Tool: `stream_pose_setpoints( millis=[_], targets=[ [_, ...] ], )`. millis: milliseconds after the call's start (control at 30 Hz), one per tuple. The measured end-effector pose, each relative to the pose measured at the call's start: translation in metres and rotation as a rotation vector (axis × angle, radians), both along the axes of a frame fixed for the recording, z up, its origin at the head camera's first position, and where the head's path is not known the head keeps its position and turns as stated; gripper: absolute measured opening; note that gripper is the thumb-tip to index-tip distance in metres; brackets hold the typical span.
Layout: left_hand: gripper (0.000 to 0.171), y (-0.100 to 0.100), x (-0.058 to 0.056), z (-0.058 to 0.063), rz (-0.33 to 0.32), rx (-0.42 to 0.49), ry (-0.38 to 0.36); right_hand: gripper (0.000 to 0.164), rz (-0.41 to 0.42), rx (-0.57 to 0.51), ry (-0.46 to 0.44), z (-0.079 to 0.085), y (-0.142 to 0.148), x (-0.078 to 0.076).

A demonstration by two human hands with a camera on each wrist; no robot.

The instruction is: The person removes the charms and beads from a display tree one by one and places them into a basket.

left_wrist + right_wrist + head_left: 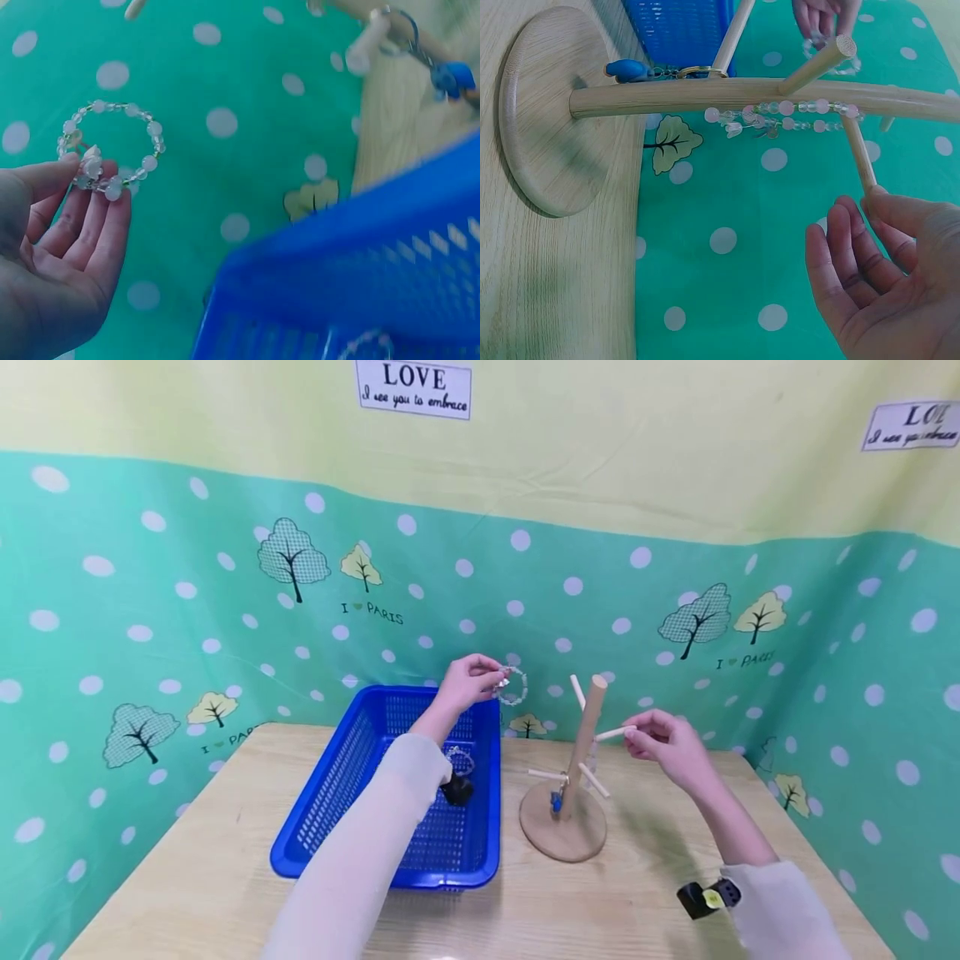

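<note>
High beside the stand, my left hand [468, 681] pinches a bracelet of pale pink and clear beads [149, 163] between thumb and fingers, its loop hanging free. My right hand [671, 750] pinches the tip of a peg [861, 154] on the wooden stand [583, 743]. Another pink and clear beaded bracelet [786, 108] hangs on that same peg, close to the post. From a lower peg hangs a key ring with a blue figure [630, 70]. The stand is upright on its round base [540, 835].
A blue plastic basket [491, 827] stands left of the stand, under my left forearm. One more beaded bracelet [384, 342] lies inside it. Behind the wooden table [555, 910] hangs a green and yellow curtain [420, 560]. Several other pegs stick out from the stand.
</note>
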State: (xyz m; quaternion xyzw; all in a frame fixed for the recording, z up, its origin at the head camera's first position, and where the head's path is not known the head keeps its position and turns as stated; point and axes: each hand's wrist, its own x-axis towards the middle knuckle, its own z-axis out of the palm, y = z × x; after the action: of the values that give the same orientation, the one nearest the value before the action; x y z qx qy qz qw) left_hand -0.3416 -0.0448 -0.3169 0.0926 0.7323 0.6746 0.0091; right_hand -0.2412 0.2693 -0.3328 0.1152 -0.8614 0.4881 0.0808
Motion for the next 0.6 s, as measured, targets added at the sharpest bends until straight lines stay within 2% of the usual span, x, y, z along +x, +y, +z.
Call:
stream_pose_setpoints(
  millis=[300,600],
  targets=[
    [0.021,-0.039,-0.003,-0.025,0.025,-0.121,-0.067,0.028,-0.007,0.000,-0.018,0.000,0.005,0.002],
    [0.016,-0.082,-0.006,-0.057,-0.011,-0.232,-0.215,0.028,0.020,-0.026,-0.005,0.000,-0.001,-0.002]
  ],
)
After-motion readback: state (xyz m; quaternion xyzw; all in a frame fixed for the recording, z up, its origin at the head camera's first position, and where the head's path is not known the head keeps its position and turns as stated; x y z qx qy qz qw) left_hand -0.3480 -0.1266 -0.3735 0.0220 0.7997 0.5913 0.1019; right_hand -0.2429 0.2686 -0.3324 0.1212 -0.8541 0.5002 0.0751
